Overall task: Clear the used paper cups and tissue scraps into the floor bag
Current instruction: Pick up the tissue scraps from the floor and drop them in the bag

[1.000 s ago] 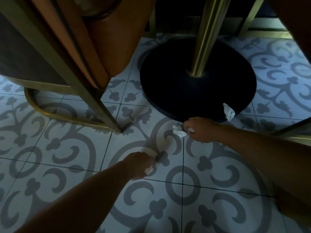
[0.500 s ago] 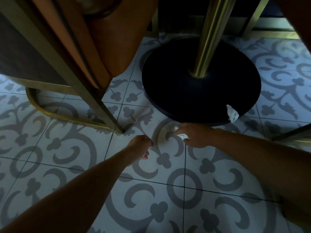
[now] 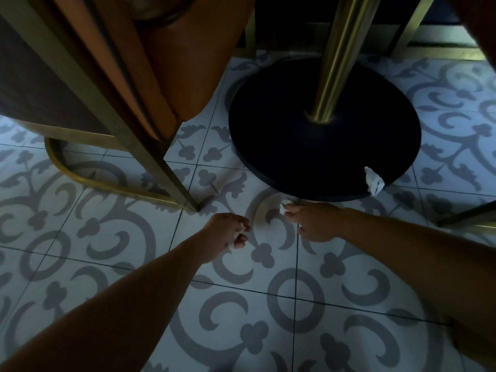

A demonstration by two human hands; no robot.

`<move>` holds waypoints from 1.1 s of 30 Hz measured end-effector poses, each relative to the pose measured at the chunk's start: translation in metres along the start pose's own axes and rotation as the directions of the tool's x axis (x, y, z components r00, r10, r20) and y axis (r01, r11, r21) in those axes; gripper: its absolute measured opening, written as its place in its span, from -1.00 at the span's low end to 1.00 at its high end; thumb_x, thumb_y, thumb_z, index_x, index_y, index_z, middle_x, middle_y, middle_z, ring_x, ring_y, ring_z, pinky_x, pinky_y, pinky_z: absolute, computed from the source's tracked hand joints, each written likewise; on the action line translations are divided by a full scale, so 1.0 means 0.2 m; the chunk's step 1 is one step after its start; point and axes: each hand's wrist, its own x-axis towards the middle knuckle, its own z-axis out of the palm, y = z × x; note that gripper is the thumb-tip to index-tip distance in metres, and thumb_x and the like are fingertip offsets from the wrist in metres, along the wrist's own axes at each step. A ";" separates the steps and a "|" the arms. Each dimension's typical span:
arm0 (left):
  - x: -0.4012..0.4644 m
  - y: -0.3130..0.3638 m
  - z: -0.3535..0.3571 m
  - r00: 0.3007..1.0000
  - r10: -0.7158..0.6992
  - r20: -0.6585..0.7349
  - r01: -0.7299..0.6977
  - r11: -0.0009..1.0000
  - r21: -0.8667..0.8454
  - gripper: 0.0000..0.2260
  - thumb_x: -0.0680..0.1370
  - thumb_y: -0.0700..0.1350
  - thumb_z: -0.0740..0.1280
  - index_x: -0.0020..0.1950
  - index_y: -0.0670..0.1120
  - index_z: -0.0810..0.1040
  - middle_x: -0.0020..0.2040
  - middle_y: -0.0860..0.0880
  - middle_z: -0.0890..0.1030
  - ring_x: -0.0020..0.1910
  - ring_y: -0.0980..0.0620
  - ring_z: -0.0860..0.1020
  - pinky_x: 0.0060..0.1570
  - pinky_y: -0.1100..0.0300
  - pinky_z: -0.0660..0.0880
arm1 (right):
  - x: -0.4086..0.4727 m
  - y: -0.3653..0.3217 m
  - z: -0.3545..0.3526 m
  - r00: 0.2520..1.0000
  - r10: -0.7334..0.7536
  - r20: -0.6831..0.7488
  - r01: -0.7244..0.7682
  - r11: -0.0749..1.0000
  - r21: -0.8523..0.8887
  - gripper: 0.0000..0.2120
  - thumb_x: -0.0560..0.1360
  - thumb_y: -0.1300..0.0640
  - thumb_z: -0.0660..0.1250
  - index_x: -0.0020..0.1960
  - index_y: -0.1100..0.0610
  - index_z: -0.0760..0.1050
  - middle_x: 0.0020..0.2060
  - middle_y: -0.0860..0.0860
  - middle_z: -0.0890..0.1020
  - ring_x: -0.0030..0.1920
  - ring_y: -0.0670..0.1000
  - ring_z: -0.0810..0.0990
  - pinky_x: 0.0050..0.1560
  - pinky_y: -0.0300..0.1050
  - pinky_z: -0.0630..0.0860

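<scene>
Loose tissue scrap (image 3: 373,181) up-right of right hand (image 3: 316,222), nearer it; both hands pinching scraps, left hand (image 3: 225,232) farther.

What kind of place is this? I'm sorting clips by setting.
Probably a cafe or restaurant, seen under a table: a brass pedestal pole on a round black base, a brass-framed chair, and patterned floor tiles.
</scene>
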 end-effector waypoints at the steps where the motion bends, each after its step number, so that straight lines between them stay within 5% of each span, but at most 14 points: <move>1: 0.01 -0.01 -0.01 1.000 0.008 0.000 -0.008 1.000 -0.011 -0.85 0.59 -0.40 0.21 0.00 -0.28 0.57 -0.08 -0.22 0.62 -0.31 -0.04 0.51 -0.32 0.15 0.49 | -0.01 0.00 0.00 1.000 -0.001 -0.004 0.001 1.000 -0.009 -0.45 0.61 0.16 0.10 0.55 0.15 0.02 0.57 0.07 -0.01 0.55 0.08 -0.01 0.53 0.01 0.06; 8: 0.05 0.00 -0.03 0.995 0.025 0.101 -0.005 0.981 -0.194 -0.83 0.61 -0.22 0.20 0.03 -0.30 0.52 -0.11 -0.24 0.57 -0.35 -0.05 0.49 -0.42 0.17 0.45 | -0.09 0.00 -0.02 0.990 -0.079 -0.118 0.065 0.991 -0.120 -0.44 0.61 0.14 0.08 0.55 0.16 -0.04 0.58 0.01 -0.03 0.54 0.07 0.07 0.46 0.07 0.24; 15: 0.00 0.07 0.07 0.975 -0.044 0.220 0.096 0.968 -0.233 -0.60 0.61 0.02 0.18 0.14 -0.32 0.52 -0.08 -0.27 0.58 -0.22 -0.15 0.56 -0.20 0.04 0.54 | -0.23 -0.07 -0.06 0.894 -0.276 -0.353 0.171 0.938 -0.301 -0.39 0.55 0.17 0.21 0.52 0.24 0.06 0.55 0.14 0.13 0.50 0.09 0.21 0.41 0.00 0.34; 21: -0.02 0.10 0.12 0.955 -0.032 0.296 0.110 0.962 -0.249 -0.47 0.62 0.12 0.12 0.26 -0.33 0.48 0.08 -0.30 0.57 -0.07 -0.19 0.58 0.19 -0.11 0.51 | -0.33 -0.14 -0.10 0.831 -0.418 -0.368 0.286 0.887 -0.363 -0.30 0.43 0.23 0.32 0.50 0.27 0.13 0.50 0.17 0.24 0.42 0.07 0.34 0.35 -0.06 0.36; 26: -0.02 0.11 0.15 0.947 -0.027 0.320 0.127 0.947 -0.296 -0.51 0.62 0.11 0.12 0.24 -0.30 0.48 0.13 -0.28 0.62 0.04 -0.22 0.63 0.01 -0.12 0.59 | -0.33 -0.15 -0.09 0.840 -0.459 -0.290 0.338 0.860 -0.383 -0.32 0.50 0.23 0.22 0.53 0.26 0.01 0.54 0.18 0.13 0.50 0.12 0.20 0.41 0.11 0.32; 33: -0.03 0.11 0.21 0.946 -0.037 0.321 0.139 0.943 -0.303 -0.62 0.61 0.06 0.15 0.06 -0.24 0.56 -0.20 -0.19 0.62 -0.33 -0.08 0.57 -0.27 0.07 0.60 | -0.29 -0.15 -0.05 0.857 -0.450 -0.252 0.331 0.854 -0.400 -0.33 0.54 0.17 0.18 0.55 0.18 -0.06 0.56 0.13 0.07 0.55 0.11 0.00 0.53 0.06 0.08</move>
